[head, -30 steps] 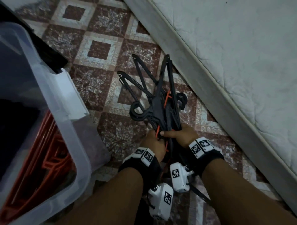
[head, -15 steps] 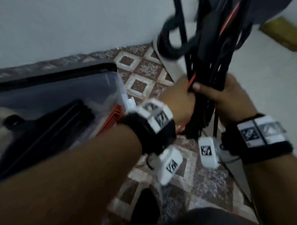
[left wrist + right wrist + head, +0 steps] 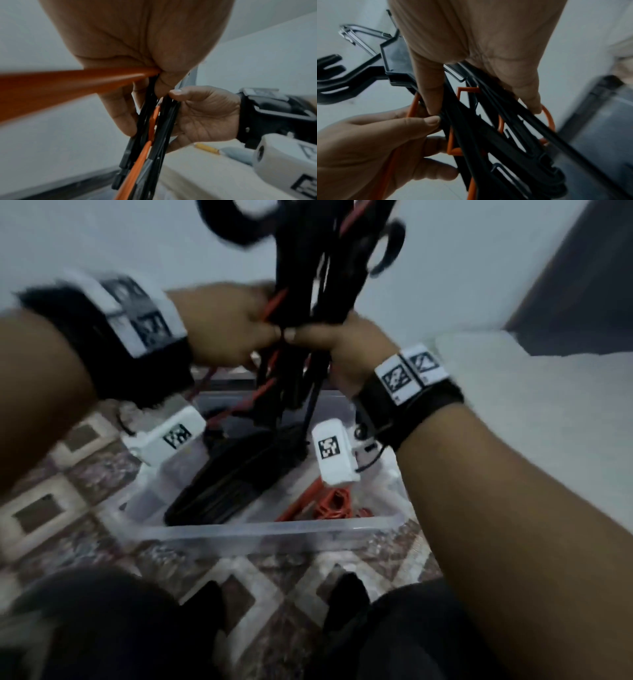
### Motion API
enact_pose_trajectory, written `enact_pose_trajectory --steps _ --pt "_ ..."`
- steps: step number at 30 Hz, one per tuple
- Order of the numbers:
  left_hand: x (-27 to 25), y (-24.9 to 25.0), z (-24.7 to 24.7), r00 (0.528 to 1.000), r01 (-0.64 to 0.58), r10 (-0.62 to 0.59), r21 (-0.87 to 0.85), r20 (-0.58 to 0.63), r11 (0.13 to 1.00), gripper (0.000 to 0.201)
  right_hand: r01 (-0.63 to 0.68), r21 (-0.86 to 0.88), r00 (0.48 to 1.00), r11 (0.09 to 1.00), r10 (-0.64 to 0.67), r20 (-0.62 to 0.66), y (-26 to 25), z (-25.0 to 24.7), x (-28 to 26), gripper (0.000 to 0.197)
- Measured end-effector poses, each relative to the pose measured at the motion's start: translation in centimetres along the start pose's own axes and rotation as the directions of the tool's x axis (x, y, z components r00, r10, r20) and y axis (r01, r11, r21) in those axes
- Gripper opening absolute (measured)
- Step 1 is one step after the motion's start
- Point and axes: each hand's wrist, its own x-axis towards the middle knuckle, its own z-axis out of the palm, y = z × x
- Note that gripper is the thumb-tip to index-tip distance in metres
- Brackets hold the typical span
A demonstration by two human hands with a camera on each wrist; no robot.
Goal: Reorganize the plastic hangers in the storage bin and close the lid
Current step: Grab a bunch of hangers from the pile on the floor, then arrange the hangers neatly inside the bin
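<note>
A bundle of black hangers (image 3: 318, 285) with an orange hanger (image 3: 142, 155) among them hangs upright above the clear storage bin (image 3: 267, 530). My left hand (image 3: 233, 330) grips the bundle from the left and my right hand (image 3: 339, 344) grips it from the right, thumbs nearly touching. In the right wrist view the fingers (image 3: 429, 86) wrap the black hanger arms (image 3: 488, 135). Inside the bin lie more black hangers (image 3: 226, 487) and orange hangers (image 3: 329, 501). The hooks at the top are blurred.
The bin stands on a patterned tile floor (image 3: 68, 484), with a pale wall (image 3: 137, 244) behind. A white mattress (image 3: 548, 412) lies to the right. My dark-clad knees (image 3: 102, 628) are at the near edge. No lid shows.
Both hands have lifted the hanger bundle off the floor beside the mattress and swung it left, so it now hangs over the open bin. The view has turned toward the bin.
</note>
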Motion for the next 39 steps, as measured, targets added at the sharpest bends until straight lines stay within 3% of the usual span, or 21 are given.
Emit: enact_pose_trajectory --steps 3,6,8,11,14,16,18,20,23,26,28,32,35,39 --pt "-2.0 -2.3 3.3 0.997 0.005 -0.006 0.016 0.083 1.0 0.048 -0.22 -0.031 0.974 0.975 0.221 0.039 6.0 1.7 0.0 0.036" --pt "-2.7 -4.5 8.1 0.998 0.026 -0.026 -0.001 0.057 1.0 0.031 -0.302 -0.053 0.952 0.952 0.304 0.035 11.0 2.0 0.4 0.022" --pt "-2.3 -6.2 11.2 0.989 0.115 -0.11 -0.047 0.095 0.992 0.026 -0.354 -0.057 0.933 0.933 0.357 0.049 13.7 2.1 0.6 0.022" --pt "-1.8 -8.4 16.2 0.971 0.171 -0.165 -0.02 0.173 0.985 0.044 -0.455 -0.069 0.89 0.888 0.456 -0.004 17.1 2.6 1.1 0.044" --pt "-1.2 -10.0 18.5 0.983 0.143 -0.141 -0.005 0.119 0.99 0.046 -0.536 -0.032 0.843 0.843 0.533 -0.072 18.9 3.4 1.8 0.06" --pt "-0.9 -10.8 19.4 0.98 0.166 -0.158 -0.058 0.121 0.984 0.042 -0.584 -0.028 0.812 0.812 0.582 -0.056 19.3 3.7 2.2 0.045" --pt "-0.8 -11.6 20.6 0.966 0.205 -0.192 -0.059 0.174 0.977 0.037 -0.617 0.003 0.787 0.787 0.616 -0.035 18.8 3.5 2.7 0.016" --pt "-0.9 -12.6 21.9 0.925 0.236 -0.22 -0.016 0.311 0.972 0.035 -0.615 0.067 0.782 0.786 0.619 -0.079 18.1 2.7 3.3 0.007" --pt "-1.1 -13.9 22.8 0.864 0.294 -0.254 -0.026 0.434 0.956 0.034 -0.596 0.025 0.785 0.803 0.589 -0.191 18.3 0.4 4.3 0.032" --pt "-1.0 -14.9 22.6 0.851 0.298 -0.251 -0.031 0.461 0.954 0.03 -0.647 0.016 0.723 0.763 0.62 -0.305 19.1 -1.2 4.7 0.017" --pt "-1.0 -15.0 22.2 0.853 0.297 -0.261 -0.008 0.451 0.955 0.033 -0.684 0.012 0.672 0.729 0.637 -0.379 19.3 -1.5 4.6 0.01" --pt "-1.3 -14.4 20.7 0.901 0.296 -0.275 -0.01 0.336 0.955 0.031 -0.657 -0.023 0.669 0.753 0.57 -0.477 18.7 -2.0 4.7 0.016" --pt "-2.0 -13.5 18.3 0.914 0.334 -0.308 -0.059 0.264 0.941 0.032 -0.621 -0.139 0.712 0.772 0.48 -0.512 16.5 -2.3 4.6 0.026" --pt "-3.4 -12.9 14.8 0.929 0.366 -0.337 -0.25 0.15 0.896 0.031 -0.584 -0.418 0.79 0.696 0.372 -0.487 12.3 -1.3 4.1 0.022"
